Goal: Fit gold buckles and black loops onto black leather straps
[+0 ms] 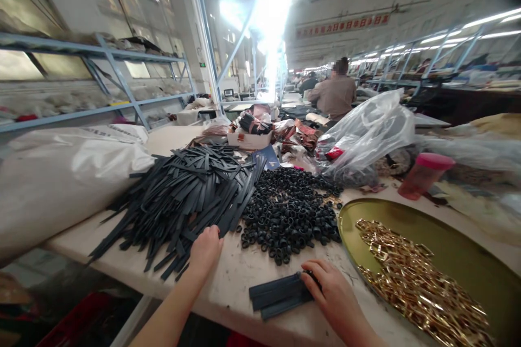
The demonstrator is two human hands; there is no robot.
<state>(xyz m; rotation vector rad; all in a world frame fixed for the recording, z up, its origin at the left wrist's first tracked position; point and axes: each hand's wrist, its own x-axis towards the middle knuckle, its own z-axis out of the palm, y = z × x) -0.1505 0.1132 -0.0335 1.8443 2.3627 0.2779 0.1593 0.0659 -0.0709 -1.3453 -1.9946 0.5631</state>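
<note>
A large heap of flat black straps (pixel 185 184) lies on the left part of the table. At its front right edge is my left hand (pixel 206 249), fingers curled and closed against the straps; what the fingertips pinch, if anything, is hidden. Closer to the table's front edge, my right hand (pixel 328 287) has its fingers closed over the right end of a few black straps (pixel 277 294) laid side by side. A small dark piece shows by its fingertips, too unclear to name. Between and beyond my hands spreads a pile of small black loops (pixel 285 211).
An oval gold tray (pixel 354 214) with many gold metal buckles (pixel 423 276) stands at the right. Behind it are a pink-lidded cup (pixel 425 176) and a clear plastic bag (pixel 366 133). A big white sack (pixel 69 179) sits at left. A person (pixel 336 92) is farther back.
</note>
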